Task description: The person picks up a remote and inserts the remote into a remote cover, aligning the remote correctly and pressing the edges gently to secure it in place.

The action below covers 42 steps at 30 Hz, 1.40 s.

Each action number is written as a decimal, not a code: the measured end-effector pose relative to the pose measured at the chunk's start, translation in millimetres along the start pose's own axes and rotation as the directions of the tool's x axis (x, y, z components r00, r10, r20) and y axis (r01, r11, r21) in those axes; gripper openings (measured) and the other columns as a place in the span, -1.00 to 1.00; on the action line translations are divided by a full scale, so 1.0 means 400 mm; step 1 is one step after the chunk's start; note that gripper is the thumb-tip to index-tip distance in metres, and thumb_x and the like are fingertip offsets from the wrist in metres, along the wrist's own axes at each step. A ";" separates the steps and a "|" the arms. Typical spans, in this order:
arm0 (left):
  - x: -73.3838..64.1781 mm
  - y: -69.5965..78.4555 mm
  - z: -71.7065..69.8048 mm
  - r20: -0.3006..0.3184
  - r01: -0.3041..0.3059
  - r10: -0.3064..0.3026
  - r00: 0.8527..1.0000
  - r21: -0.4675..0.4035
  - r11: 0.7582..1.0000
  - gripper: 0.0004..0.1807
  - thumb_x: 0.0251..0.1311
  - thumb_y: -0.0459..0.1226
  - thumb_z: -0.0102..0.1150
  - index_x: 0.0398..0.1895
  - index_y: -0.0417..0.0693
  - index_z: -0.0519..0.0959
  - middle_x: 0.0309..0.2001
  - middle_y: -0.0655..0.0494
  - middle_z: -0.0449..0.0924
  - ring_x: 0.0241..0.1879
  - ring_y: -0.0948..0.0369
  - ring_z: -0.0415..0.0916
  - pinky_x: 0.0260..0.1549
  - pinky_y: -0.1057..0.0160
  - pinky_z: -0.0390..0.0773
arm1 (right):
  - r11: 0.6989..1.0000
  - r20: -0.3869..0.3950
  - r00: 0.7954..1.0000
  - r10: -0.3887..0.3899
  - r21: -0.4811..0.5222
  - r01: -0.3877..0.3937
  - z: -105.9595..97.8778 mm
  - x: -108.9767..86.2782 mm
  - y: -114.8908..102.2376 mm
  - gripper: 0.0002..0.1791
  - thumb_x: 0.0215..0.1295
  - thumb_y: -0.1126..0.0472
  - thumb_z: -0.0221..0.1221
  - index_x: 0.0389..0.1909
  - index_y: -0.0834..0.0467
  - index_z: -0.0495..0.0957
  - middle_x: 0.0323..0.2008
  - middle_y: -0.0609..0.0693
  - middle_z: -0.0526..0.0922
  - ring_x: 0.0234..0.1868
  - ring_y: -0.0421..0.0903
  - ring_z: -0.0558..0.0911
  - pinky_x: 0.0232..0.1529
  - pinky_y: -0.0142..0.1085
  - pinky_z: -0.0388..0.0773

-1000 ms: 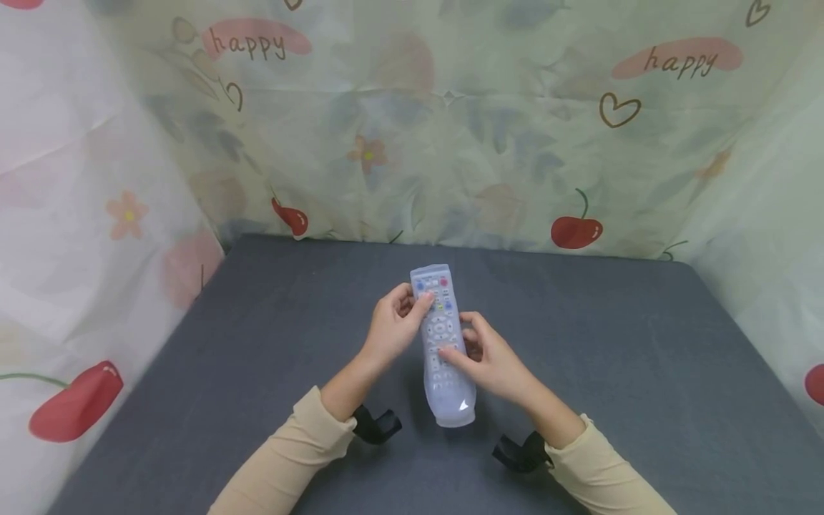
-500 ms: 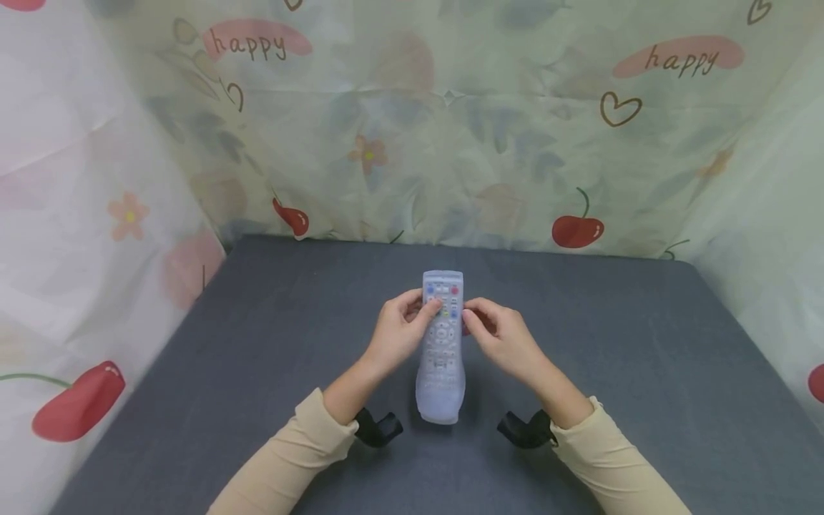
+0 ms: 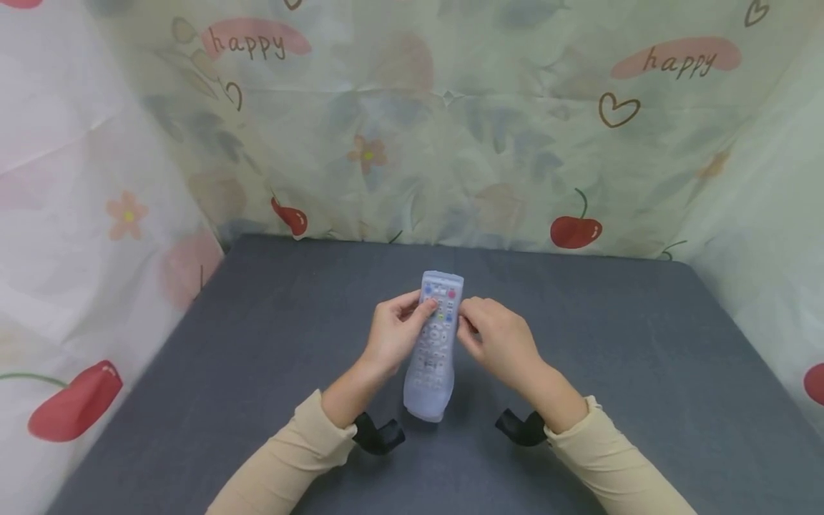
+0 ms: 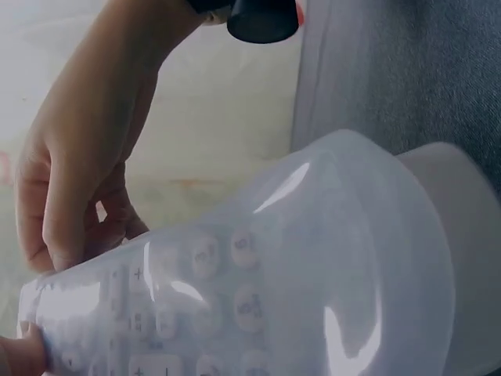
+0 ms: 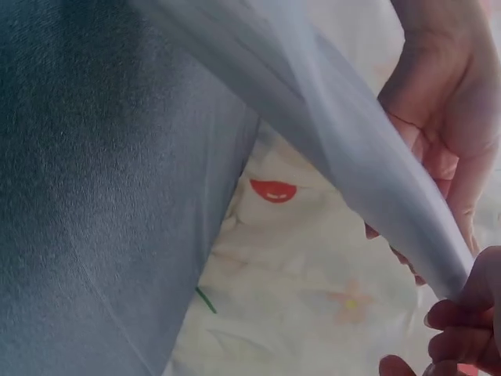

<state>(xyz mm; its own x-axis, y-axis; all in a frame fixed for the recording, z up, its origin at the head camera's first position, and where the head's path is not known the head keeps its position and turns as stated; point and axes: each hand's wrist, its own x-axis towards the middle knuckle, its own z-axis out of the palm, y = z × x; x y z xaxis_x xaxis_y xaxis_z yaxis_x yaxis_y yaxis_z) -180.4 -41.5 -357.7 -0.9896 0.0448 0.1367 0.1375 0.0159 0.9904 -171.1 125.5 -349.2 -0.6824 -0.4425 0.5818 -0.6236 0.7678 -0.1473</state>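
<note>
Two hands of mine meet over the middle of the dark grey cloth-covered bench [image 3: 193,372], hemmed on three sides by a pale plastic sheet printed with cherries, flowers and "happy" [image 3: 450,121]. Bare bench lies wide open to either side. My left hand [image 3: 393,335] pinches the upper left edge of the white remote control in its translucent silicone sleeve [image 3: 433,343], held above the bench, far end tilted up. My right hand [image 3: 498,337] pinches its upper right edge. Only the left wrist view shows the sleeve's [image 4: 313,266] glossy rounded bottom; the right wrist view shows its smooth underside [image 5: 344,125].
</note>
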 end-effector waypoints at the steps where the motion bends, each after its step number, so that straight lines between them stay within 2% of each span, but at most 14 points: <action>1: -0.001 0.002 0.000 -0.005 0.006 -0.006 1.000 -0.008 1.000 -0.66 0.23 -0.32 0.14 0.05 -0.29 0.54 -0.15 -0.30 0.64 -0.41 0.32 0.58 -0.42 0.29 0.61 | 1.000 -0.014 1.000 -0.022 -0.013 0.022 -0.001 -0.001 -0.001 -0.86 0.14 0.34 0.14 -0.54 0.13 0.42 -0.63 -0.10 0.38 -0.58 -0.22 0.29 -0.57 -0.45 0.23; 9: -0.004 0.004 0.003 -0.059 0.084 -0.087 0.994 -0.056 0.995 -0.67 0.23 -0.30 0.14 0.03 -0.26 0.56 -0.17 -0.29 0.63 -0.47 0.37 0.52 -0.46 0.38 0.56 | 0.983 -0.067 0.986 -0.155 -0.112 0.147 0.004 -0.006 -0.006 -0.87 0.07 0.36 0.17 -0.53 0.13 0.42 -0.60 -0.08 0.39 -0.56 -0.17 0.29 -0.63 -0.45 0.21; 17: -0.008 -0.009 0.006 -0.109 0.086 -0.094 0.990 -0.074 0.994 -0.67 0.23 -0.31 0.13 0.01 -0.32 0.56 -0.18 -0.31 0.63 -0.48 0.39 0.51 -0.50 0.41 0.55 | 0.951 -0.090 0.962 -0.258 -0.200 0.236 0.020 -0.018 -0.013 -0.85 -0.05 0.38 0.21 -0.54 0.15 0.41 -0.62 -0.06 0.39 -0.58 -0.17 0.26 -0.67 -0.47 0.19; 21: -0.011 -0.009 0.007 -0.126 0.071 -0.080 0.989 -0.073 0.995 -0.67 0.23 -0.30 0.14 0.01 -0.30 0.56 -0.18 -0.29 0.64 -0.48 0.38 0.51 -0.49 0.40 0.55 | 0.953 -0.110 0.963 -0.245 -0.213 0.217 0.022 -0.023 -0.017 -0.87 -0.02 0.37 0.23 -0.51 0.15 0.45 -0.61 -0.06 0.41 -0.58 -0.16 0.29 -0.66 -0.45 0.24; 24: -0.007 -0.003 0.008 -0.145 0.054 -0.064 0.987 -0.071 0.996 -0.68 0.22 -0.29 0.15 0.00 -0.28 0.58 -0.18 -0.29 0.64 -0.48 0.38 0.51 -0.50 0.40 0.55 | 0.961 -0.119 0.973 -0.199 -0.221 0.169 0.024 -0.026 -0.026 -0.88 0.02 0.35 0.25 -0.43 0.18 0.50 -0.57 -0.04 0.46 -0.58 -0.14 0.36 -0.66 -0.42 0.34; 27: -0.001 0.000 0.010 -0.170 0.039 -0.051 0.984 -0.078 0.996 -0.69 0.22 -0.29 0.15 -0.01 -0.28 0.58 -0.19 -0.29 0.65 -0.49 0.38 0.52 -0.50 0.40 0.56 | 0.973 -0.114 0.984 -0.137 -0.204 0.112 0.029 -0.032 -0.041 -0.78 0.04 0.29 0.30 -0.29 0.25 0.53 -0.49 0.02 0.53 -0.57 -0.14 0.46 -0.65 -0.40 0.42; 30: 0.004 0.001 0.013 -0.197 0.023 -0.041 0.980 -0.092 0.995 -0.69 0.22 -0.30 0.15 -0.03 -0.30 0.58 -0.19 -0.30 0.65 -0.48 0.38 0.54 -0.49 0.40 0.57 | 0.991 -0.099 0.994 -0.055 -0.126 0.043 0.041 -0.040 -0.055 -0.53 0.03 0.15 0.35 -0.11 0.35 0.49 -0.36 0.10 0.59 -0.58 -0.15 0.52 -0.65 -0.39 0.46; 33: 0.007 0.000 0.019 -0.213 0.009 -0.031 0.977 -0.105 0.994 -0.70 0.21 -0.30 0.16 -0.04 -0.31 0.59 -0.19 -0.30 0.65 -0.49 0.38 0.55 -0.49 0.39 0.58 | 0.997 -0.073 0.996 0.058 0.052 -0.055 0.056 -0.046 -0.066 -0.36 0.01 0.10 0.38 0.03 0.36 0.39 -0.29 0.15 0.60 -0.52 -0.13 0.61 -0.58 -0.38 0.53; 35: 0.006 0.002 0.024 -0.210 -0.004 -0.019 0.978 -0.107 0.994 -0.70 0.21 -0.30 0.16 -0.04 -0.31 0.59 -0.19 -0.31 0.65 -0.49 0.37 0.56 -0.50 0.38 0.59 | 0.974 -0.055 0.989 0.135 0.192 -0.122 0.065 -0.048 -0.069 -0.34 0.01 0.14 0.38 0.06 0.35 0.32 -0.27 0.17 0.63 -0.47 -0.09 0.66 -0.53 -0.37 0.59; 37: 0.005 0.005 0.027 -0.198 -0.010 -0.011 0.980 -0.106 0.994 -0.69 0.22 -0.29 0.16 -0.04 -0.29 0.59 -0.18 -0.29 0.65 -0.47 0.35 0.58 -0.49 0.36 0.60 | 0.929 -0.028 0.979 0.200 0.325 -0.180 0.071 -0.046 -0.069 -0.38 0.04 0.21 0.36 0.04 0.30 0.26 -0.28 0.19 0.65 -0.42 -0.04 0.70 -0.47 -0.36 0.62; 39: 0.004 0.009 0.030 -0.182 -0.012 -0.006 0.983 -0.102 0.995 -0.69 0.22 -0.28 0.16 -0.04 -0.28 0.59 -0.18 -0.28 0.65 -0.45 0.33 0.59 -0.48 0.35 0.60 | 0.890 -0.006 0.972 0.235 0.403 -0.213 0.075 -0.044 -0.065 -0.43 0.07 0.26 0.33 0.00 0.27 0.22 -0.28 0.23 0.67 -0.44 -0.03 0.71 -0.48 -0.38 0.62; 42: 0.006 0.013 0.030 -0.159 -0.005 -0.011 0.987 -0.098 0.995 -0.70 0.21 -0.27 0.17 -0.05 -0.28 0.60 -0.17 -0.27 0.65 -0.42 0.33 0.59 -0.45 0.36 0.60 | 0.850 0.019 0.967 0.254 0.472 -0.232 0.072 -0.038 -0.055 -0.47 0.08 0.31 0.31 -0.04 0.25 0.20 -0.30 0.24 0.68 -0.47 -0.02 0.70 -0.49 -0.43 0.59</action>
<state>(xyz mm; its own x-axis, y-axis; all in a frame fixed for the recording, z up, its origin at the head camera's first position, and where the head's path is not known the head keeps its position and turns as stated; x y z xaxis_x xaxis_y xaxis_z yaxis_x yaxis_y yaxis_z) -181.3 -29.4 -352.5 -0.9851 -0.1149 0.1277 0.1375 -0.0818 0.9871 -158.0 102.1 -377.9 -0.8252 -0.2420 0.5103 -0.5520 0.5369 -0.6380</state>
